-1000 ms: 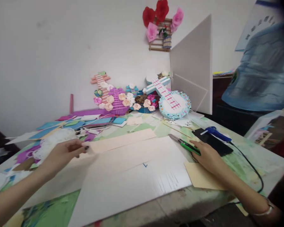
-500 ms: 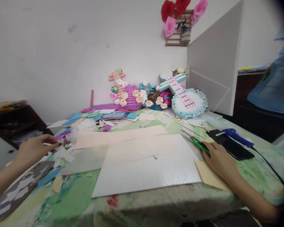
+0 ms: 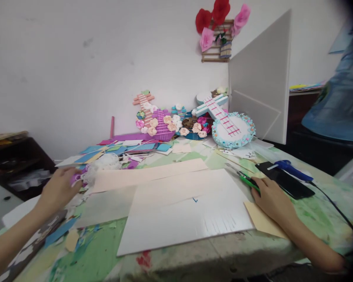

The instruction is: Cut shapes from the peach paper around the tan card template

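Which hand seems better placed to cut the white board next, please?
Probably the right hand: it holds the green cutter beside the white board; the left hand is by white netting.

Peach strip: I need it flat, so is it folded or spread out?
Spread out: the peach strip lies flat beyond the white board, with no fold visible.

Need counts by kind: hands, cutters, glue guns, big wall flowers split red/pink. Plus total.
Hands: 2
Cutter: 1
Glue gun: 1
Big red flowers: 2
Big pink flowers: 2
Total: 8
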Tool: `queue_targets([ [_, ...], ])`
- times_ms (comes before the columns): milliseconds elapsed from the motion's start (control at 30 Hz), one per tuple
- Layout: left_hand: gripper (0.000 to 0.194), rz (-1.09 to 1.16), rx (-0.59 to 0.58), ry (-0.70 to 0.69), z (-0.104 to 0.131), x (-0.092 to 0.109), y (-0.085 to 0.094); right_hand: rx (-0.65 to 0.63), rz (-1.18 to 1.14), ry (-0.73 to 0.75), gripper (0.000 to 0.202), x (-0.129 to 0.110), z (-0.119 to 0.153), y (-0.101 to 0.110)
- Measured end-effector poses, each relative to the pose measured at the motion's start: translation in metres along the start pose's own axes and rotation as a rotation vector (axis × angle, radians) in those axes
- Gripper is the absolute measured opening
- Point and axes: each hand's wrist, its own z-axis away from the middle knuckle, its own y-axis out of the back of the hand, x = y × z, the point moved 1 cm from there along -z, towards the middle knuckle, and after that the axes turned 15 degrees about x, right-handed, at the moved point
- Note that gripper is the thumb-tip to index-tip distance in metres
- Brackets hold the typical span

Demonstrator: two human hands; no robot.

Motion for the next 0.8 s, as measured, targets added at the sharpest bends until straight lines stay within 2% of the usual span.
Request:
queue_targets([
  [67, 0.030, 0.046, 0.034, -0.104, -0.003, 0.016, -0.008, -0.004, -0.004, -0.019, 0.035, -0.001, -0.001, 0.000],
  [167, 0.027, 0.139, 0.032, -0.285, -0.009, 0.051, -0.020, -0.005, -0.022, -0.035, 0.034, -0.001, -0.001, 0.000],
  [267, 0.028, 0.234, -0.029, -0.458, -0.018, 0.094, -0.032, -0.012, -0.013, -0.040, 0.033, -0.002, -0.002, 0.002],
  [367, 0.025, 0.297, -0.107, -0.567, -0.028, 0.136, -0.047, -0.030, 0.001, -0.063, 0.032, -0.005, -0.002, 0.006],
  [467, 0.033, 0.315, -0.174, -0.588, -0.038, 0.169, -0.064, -0.046, 0.003, -0.080, 0.032, -0.007, -0.003, 0.010],
  [567, 0.037, 0.304, -0.244, -0.564, -0.046, 0.193, -0.081, -0.048, -0.001, -0.095, 0.030, -0.008, -0.003, 0.011],
  [667, 0.036, 0.284, -0.308, -0.527, -0.053, 0.207, -0.095, -0.049, 0.000, -0.098, 0.028, -0.007, -0.002, 0.009],
  [800, 0.033, 0.274, -0.394, -0.480, -0.059, 0.213, -0.109, -0.037, 0.006, -0.051, 0.027, -0.008, -0.002, 0.006],
])
